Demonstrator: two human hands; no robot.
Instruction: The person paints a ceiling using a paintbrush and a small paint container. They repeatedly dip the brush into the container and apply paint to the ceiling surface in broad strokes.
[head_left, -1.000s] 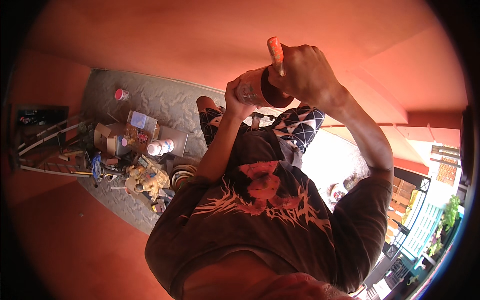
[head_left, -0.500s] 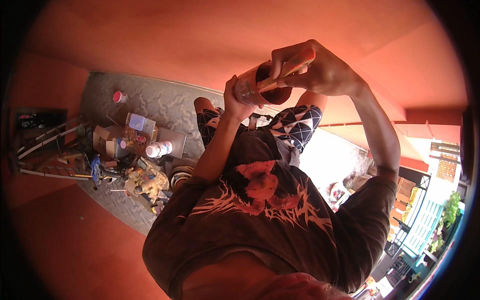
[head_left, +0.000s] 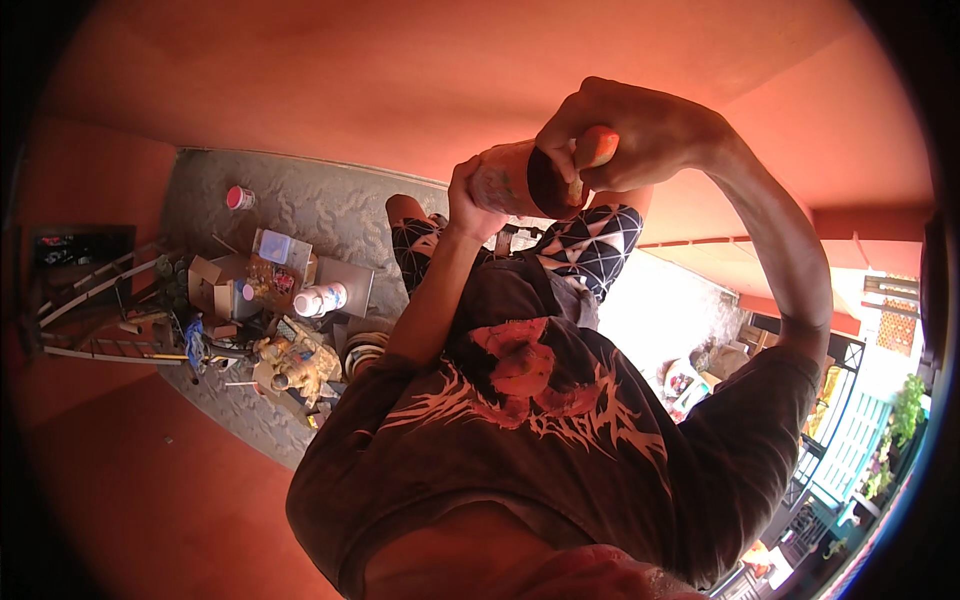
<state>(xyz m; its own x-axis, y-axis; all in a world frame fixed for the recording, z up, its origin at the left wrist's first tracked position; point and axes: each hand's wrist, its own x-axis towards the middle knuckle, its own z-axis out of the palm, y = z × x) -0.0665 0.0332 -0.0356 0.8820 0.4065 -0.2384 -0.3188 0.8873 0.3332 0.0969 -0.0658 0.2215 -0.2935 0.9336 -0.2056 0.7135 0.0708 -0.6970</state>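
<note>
My left hand [head_left: 474,203] is wrapped round a paint can [head_left: 503,180], smeared with reddish-orange paint and tilted with its mouth toward the right. Dark shadow fills the can's opening, so the paint inside is hard to make out. Over the mouth my right hand [head_left: 620,135] is closed on a paintbrush [head_left: 597,147], whose orange handle end points up toward me. The bristles are hidden by the hand and the can. Both hands are raised in front of an orange wall [head_left: 330,80].
On the patterned floor [head_left: 320,195] at left stand a small red-and-white bucket [head_left: 240,198], a white tub [head_left: 320,299], an open cardboard box [head_left: 212,285] and a golden figure [head_left: 298,362]. A bamboo-like frame [head_left: 100,285] leans at far left. Teal slats [head_left: 853,440] and plants [head_left: 905,410] are at right.
My right hand has turned and its elbow has swung outward to the right. The brush handle has tipped from lying slanted to pointing more toward me. The can stays in my left hand.
</note>
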